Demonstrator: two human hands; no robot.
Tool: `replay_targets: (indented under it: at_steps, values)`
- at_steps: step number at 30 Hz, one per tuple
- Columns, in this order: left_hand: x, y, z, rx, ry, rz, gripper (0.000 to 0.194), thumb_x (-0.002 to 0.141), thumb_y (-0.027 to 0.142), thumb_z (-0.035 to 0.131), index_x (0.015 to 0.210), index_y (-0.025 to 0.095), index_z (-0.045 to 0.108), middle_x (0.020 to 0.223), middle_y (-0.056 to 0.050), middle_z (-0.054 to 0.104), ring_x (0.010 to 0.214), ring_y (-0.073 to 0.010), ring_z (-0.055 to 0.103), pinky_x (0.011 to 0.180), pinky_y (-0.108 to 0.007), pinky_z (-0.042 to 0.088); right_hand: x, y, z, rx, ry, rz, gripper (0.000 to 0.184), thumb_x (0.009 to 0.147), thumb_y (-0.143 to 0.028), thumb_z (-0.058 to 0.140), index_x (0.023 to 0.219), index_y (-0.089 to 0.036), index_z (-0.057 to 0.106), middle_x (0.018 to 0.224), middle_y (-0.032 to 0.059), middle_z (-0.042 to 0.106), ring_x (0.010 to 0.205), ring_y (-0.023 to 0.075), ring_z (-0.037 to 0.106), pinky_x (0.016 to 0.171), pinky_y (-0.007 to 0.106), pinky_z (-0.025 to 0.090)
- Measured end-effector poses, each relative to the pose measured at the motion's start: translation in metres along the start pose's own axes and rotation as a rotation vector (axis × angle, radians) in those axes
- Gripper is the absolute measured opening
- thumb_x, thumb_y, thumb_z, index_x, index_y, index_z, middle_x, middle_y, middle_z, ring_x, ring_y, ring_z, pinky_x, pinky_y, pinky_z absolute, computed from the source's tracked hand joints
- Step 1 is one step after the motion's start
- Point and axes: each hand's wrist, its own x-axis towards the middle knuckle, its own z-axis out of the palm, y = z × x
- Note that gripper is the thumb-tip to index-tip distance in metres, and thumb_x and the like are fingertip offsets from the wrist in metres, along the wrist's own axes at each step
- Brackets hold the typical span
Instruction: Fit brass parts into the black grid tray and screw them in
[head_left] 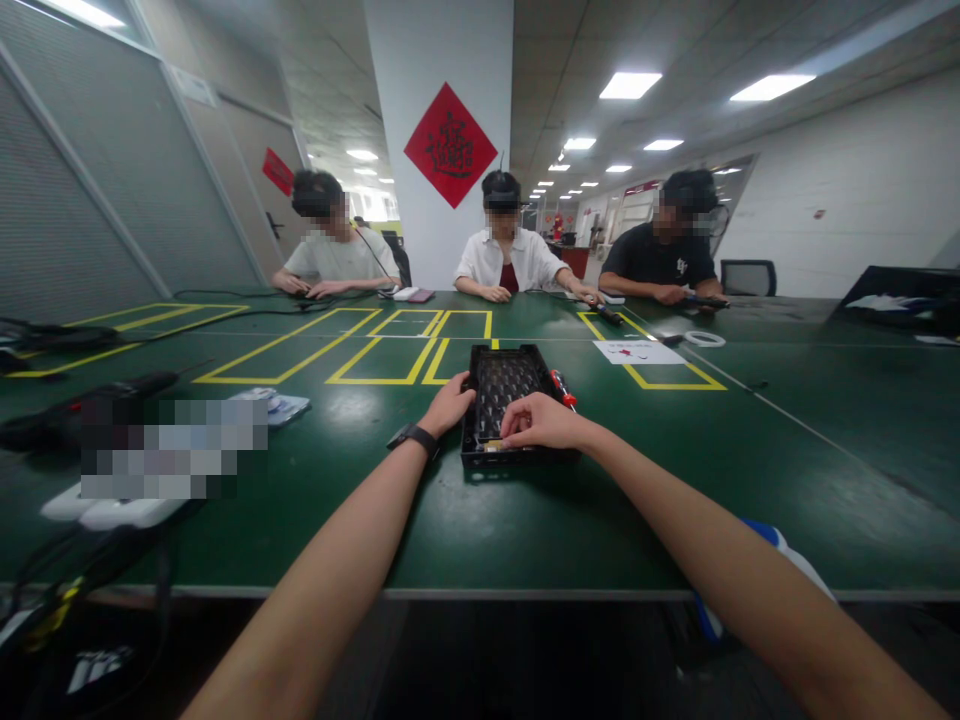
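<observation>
A black rectangular case (517, 458) lies on the green table in front of me, with rows of small metallic pieces (504, 385) in its inside. My left hand (450, 403) grips the case's left side, thumb on the rim. Above the near right part of the case is my right hand (546, 420), its fingers pinched together and pointing down to the left. By its fingertips, at the near end of the case, shows a small yellowish piece (493, 445). Whatever the pinch holds is too small to make out. A red-handled tool (564, 390), perhaps a screwdriver, rests against the case's right side.
To the left lie a dark power drill (97, 400) and a white power strip (135, 508) with cables. A white paper sheet (637, 352) and a tape-like ring (705, 339) lie at the far right. Yellow tape outlines mark the table (360, 540). Several people sit opposite.
</observation>
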Motion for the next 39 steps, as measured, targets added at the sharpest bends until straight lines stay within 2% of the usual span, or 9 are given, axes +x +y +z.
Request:
replay_targets:
  at_steps: [10, 25, 29, 33, 37, 39]
  values:
    - [0.0, -0.002, 0.001, -0.007, 0.013, 0.053, 0.058, 0.071, 0.018, 0.046, 0.128, 0.01, 0.046, 0.131, -0.01, 0.05, 0.122, -0.0212, 0.044, 0.107, -0.032, 0.03, 0.001, 0.002, 0.001, 0.067, -0.046, 0.05, 0.028, 0.059, -0.03, 0.073, 0.077, -0.01, 0.063, 0.058, 0.0005, 0.061, 0.053, 0.0087, 0.056, 0.051, 0.019, 0.044]
    - [0.0, 0.0, 0.0, 0.008, 0.003, 0.047, 0.058, 0.071, 0.019, 0.045, 0.128, 0.01, 0.046, 0.132, -0.01, 0.049, 0.122, -0.0217, 0.044, 0.107, -0.032, 0.031, 0.001, 0.001, -0.001, -0.006, -0.048, 0.056, 0.031, 0.061, -0.033, 0.072, 0.081, -0.01, 0.066, 0.063, 0.0025, 0.063, 0.058, 0.01, 0.058, 0.056, 0.021, 0.046]
    - [0.0, 0.002, -0.001, 0.011, 0.007, 0.034, 0.057, 0.071, 0.018, 0.045, 0.128, 0.011, 0.046, 0.132, -0.01, 0.05, 0.122, -0.0216, 0.044, 0.106, -0.032, 0.031, -0.001, -0.004, -0.002, -0.064, -0.054, 0.046, 0.028, 0.063, -0.033, 0.07, 0.079, -0.01, 0.068, 0.064, 0.0026, 0.064, 0.057, 0.0092, 0.056, 0.055, 0.02, 0.043]
    - [-0.001, 0.002, 0.0, 0.024, 0.008, 0.029, 0.058, 0.072, 0.019, 0.046, 0.129, 0.009, 0.045, 0.133, -0.012, 0.048, 0.123, -0.022, 0.043, 0.106, -0.032, 0.031, -0.004, -0.007, -0.003, -0.134, -0.05, 0.042, 0.028, 0.064, -0.034, 0.069, 0.08, -0.01, 0.069, 0.059, 0.0008, 0.061, 0.051, 0.0073, 0.049, 0.048, 0.018, 0.035]
    - [0.0, 0.0, 0.0, 0.039, 0.011, 0.029, 0.058, 0.072, 0.021, 0.045, 0.129, 0.01, 0.045, 0.133, -0.011, 0.049, 0.123, -0.0218, 0.044, 0.106, -0.031, 0.031, -0.003, -0.007, -0.004, -0.173, -0.016, 0.033, 0.029, 0.065, -0.036, 0.069, 0.08, -0.011, 0.069, 0.056, -0.0003, 0.058, 0.05, 0.0069, 0.046, 0.047, 0.019, 0.031]
    - [0.001, -0.001, 0.001, 0.046, 0.012, 0.037, 0.057, 0.073, 0.021, 0.045, 0.129, 0.011, 0.045, 0.133, -0.01, 0.049, 0.123, -0.0214, 0.044, 0.106, -0.031, 0.031, -0.001, -0.007, -0.006, -0.175, 0.081, 0.013, 0.03, 0.068, -0.038, 0.066, 0.081, -0.011, 0.069, 0.058, -0.0001, 0.059, 0.051, 0.0069, 0.046, 0.048, 0.019, 0.032]
